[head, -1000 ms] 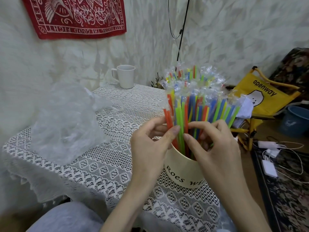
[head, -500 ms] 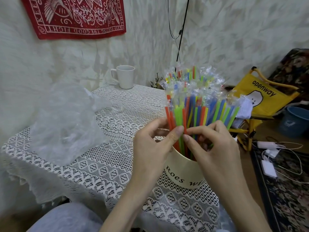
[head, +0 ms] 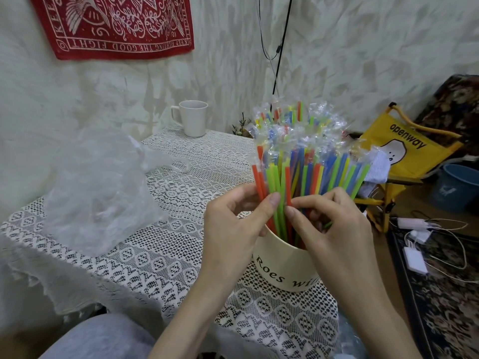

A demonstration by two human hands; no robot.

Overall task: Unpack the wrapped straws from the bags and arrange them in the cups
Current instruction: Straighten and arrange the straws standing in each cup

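Both hands work at the mouth of the cream cup (head: pixel 282 270), which stands on the lace-covered worktop (head: pixel 160 244) directly under them. The wrapped straws (head: pixel 305 161) stand upright in the cup and fan outward above the hands, crinkled wrapper ends uppermost.

Left hand (head: pixel 233 234): fingers curled round the left side of the bundle, thumb pressed against a green straw on the near side, other fingers behind the orange ones. Gripping straws. Judgement: this hand fences the bundle so it does not splay or tip the cup.

Right hand (head: pixel 334 229): thumb and forefinger pinch straws just right of the left thumb, remaining fingers curled among the stems above the rim. Gripping straws. Judgement: it is sorting or seating single stems while the other hand steadies.

The two thumbs sit close together, nearly touching, at the near face of the bundle.

An emptied clear plastic bag (head: pixel 98 187) lies crumpled on the worktop well to the left of the left hand, apart from the cup; probably put aside out of the working space. A white mug (head: pixel 193 117) stands beyond the hands toward the wall, no straws visible in it.

Judgement: this cup looks about full; the mug is the likely next container. Risk: the top-heavy fan could lean once released.
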